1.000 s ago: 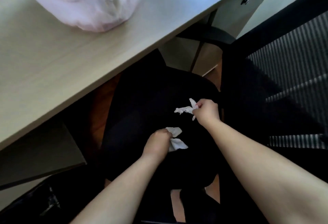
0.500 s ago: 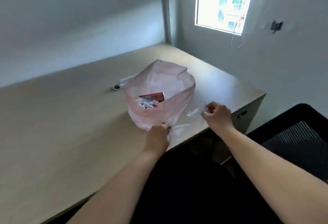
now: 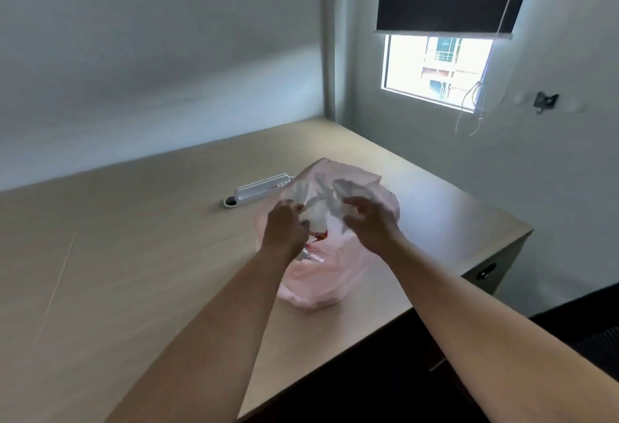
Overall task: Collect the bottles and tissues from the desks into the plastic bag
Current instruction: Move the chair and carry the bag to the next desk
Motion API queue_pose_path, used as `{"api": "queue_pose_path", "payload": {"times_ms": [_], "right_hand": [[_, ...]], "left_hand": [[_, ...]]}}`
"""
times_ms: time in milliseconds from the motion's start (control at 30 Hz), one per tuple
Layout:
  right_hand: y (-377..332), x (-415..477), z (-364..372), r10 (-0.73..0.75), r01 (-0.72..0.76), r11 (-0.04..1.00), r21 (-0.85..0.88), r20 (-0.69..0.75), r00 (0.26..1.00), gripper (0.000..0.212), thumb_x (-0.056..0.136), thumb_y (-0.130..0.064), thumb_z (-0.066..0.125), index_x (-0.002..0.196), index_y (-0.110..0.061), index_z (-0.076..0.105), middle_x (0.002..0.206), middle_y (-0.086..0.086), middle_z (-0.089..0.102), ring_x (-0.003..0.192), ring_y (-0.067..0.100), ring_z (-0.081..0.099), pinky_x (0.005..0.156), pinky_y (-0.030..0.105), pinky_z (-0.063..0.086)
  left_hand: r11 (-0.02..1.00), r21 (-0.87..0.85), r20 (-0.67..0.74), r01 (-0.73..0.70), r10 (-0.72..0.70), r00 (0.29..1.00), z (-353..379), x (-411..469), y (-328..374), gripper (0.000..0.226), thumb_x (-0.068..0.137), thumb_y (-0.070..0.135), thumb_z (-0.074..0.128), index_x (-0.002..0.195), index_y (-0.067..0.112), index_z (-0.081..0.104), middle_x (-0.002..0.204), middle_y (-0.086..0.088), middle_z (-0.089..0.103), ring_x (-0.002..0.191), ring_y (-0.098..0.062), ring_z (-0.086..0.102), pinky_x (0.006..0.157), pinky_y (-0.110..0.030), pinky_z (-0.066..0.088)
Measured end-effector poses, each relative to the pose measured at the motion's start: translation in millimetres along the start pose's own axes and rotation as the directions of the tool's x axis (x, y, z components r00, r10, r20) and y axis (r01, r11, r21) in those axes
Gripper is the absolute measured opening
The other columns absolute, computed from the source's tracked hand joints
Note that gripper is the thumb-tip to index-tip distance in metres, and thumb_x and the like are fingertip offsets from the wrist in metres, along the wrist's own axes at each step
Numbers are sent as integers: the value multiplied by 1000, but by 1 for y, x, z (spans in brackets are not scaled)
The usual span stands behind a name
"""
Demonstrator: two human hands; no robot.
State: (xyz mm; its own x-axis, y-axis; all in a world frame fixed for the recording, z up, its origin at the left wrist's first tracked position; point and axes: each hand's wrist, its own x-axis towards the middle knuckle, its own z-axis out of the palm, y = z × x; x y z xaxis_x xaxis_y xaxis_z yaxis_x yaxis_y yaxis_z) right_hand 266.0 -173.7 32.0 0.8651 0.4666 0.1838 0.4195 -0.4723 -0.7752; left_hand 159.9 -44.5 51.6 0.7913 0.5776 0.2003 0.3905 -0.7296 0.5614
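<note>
Beige desk [image 3: 134, 288] fills the room corner. Power strip [image 3: 261, 188] lies mid-desk, just left of the plastic bag [image 3: 321, 288], which sits near the right front edge, mouth up. Left hand [image 3: 284, 230] pinches tissues [image 3: 316, 211] over the mouth, probably to drop them in. Right hand [image 3: 366, 221] is blurred, so I can't tell its grip.

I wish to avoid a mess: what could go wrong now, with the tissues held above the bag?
The tissues, held by the left hand and right hand, sit above the bag; loose ones might miss its mouth and fall on the desk. The thin bag stands unsupported, so a push could tip it.
</note>
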Motion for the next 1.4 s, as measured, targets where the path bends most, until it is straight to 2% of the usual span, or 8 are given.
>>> {"api": "queue_pose_path", "payload": {"times_ms": [33,100,467,767,933,1100,1200,1400], "right_hand": [[5,1,3,32,-20,997,-70,163,986,40,89,-20,59,129,-22,56,143,6,46,131,23,43,111,30,30],[13,0,3,22,0,995,-105,210,977,45,92,-22,55,136,-28,49,152,-2,34,137,19,37,115,29,24],[21,-31,-75,-61,42,975,-218,-83,995,23,87,-12,55,99,-21,72,135,1,56,120,19,54,97,18,32],[22,-116,-194,-91,73,933,-353,-34,995,18,86,-15,56,93,-20,72,113,5,64,102,20,59,80,20,36],[56,-194,-285,-29,63,895,-442,83,996,24,86,-12,53,92,-24,72,103,5,70,58,3,49,58,16,36],[105,-266,-348,122,41,790,-612,222,967,52,83,7,39,110,-27,68,123,5,62,100,18,57,82,21,40],[129,-295,-356,180,98,702,-705,308,934,70,81,11,37,130,-37,54,142,-1,46,125,20,49,100,26,41],[157,-322,-342,143,246,557,-793,384,912,58,83,0,51,129,-37,54,142,-13,42,129,14,43,103,28,39]], "left_hand": [[999,28,198,41,-46,979,3,5,-4,43,90,16,55,132,8,52,133,-13,55,123,-28,50,100,-27,34],[996,70,353,46,-68,933,4,8,-11,46,93,19,50,138,12,44,140,-11,49,127,-27,46,102,-27,34],[978,-51,91,-202,206,974,-1,-11,24,30,84,4,52,109,14,65,117,-10,63,105,-23,59,79,-20,39],[929,-87,145,-360,370,918,15,-141,126,25,85,15,58,109,18,66,116,-7,60,103,-21,58,85,-21,39],[935,-150,367,-322,355,860,59,-256,202,36,83,37,61,114,20,62,116,-5,59,108,-21,57,93,-24,43],[975,-121,638,-186,220,738,100,-348,255,86,70,78,49,136,23,44,138,-4,46,126,-22,47,104,-34,39],[984,-124,685,-130,180,706,114,-390,277,101,61,82,53,141,25,35,145,-4,37,134,-22,37,107,-35,34],[956,37,538,-290,225,812,129,-445,294,56,71,44,66,116,15,47,115,-7,52,108,-34,55,85,-41,48]]}}
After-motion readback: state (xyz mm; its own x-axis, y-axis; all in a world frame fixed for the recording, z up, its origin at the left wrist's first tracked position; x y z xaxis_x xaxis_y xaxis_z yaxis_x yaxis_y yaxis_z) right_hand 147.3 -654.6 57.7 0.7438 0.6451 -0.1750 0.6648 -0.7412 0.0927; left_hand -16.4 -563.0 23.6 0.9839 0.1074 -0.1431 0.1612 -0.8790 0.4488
